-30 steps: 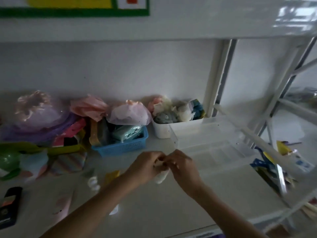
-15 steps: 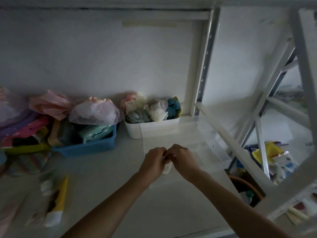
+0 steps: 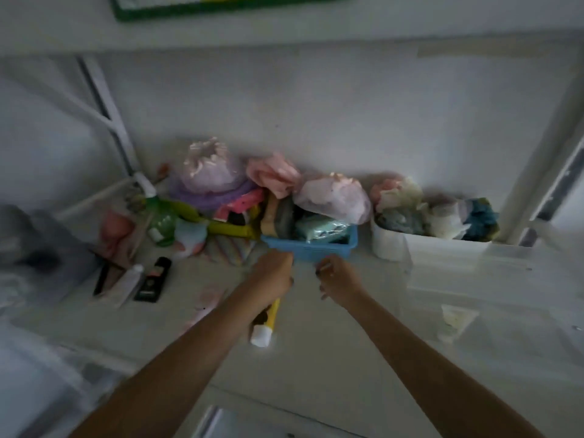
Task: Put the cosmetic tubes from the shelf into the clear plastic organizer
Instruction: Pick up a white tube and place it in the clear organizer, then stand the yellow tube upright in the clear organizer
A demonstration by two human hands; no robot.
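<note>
A yellow cosmetic tube (image 3: 271, 316) with a white cap pokes out from under my left hand (image 3: 274, 272), whose fingers are curled around its far end just in front of the blue basket. My right hand (image 3: 335, 279) hovers beside it, fingers loosely bent and holding nothing. The clear plastic organizer (image 3: 474, 263) stands on the shelf to the right. A white tube (image 3: 455, 320) lies inside it. On the shelf at the left lie more tubes: a white one (image 3: 128, 284), a black one (image 3: 154, 279) and a blurred pink one (image 3: 205, 303).
A blue basket (image 3: 316, 246) of packets sits right behind my hands. A white tub (image 3: 392, 248) of cloth items, pink and purple bags and a green bottle (image 3: 159, 219) line the back wall. White frame posts rise at both sides of the shelf.
The white tube both hands held has been let go and lies in the organizer. The view swung left. My hands parted, and the left now closes on the yellow tube.
</note>
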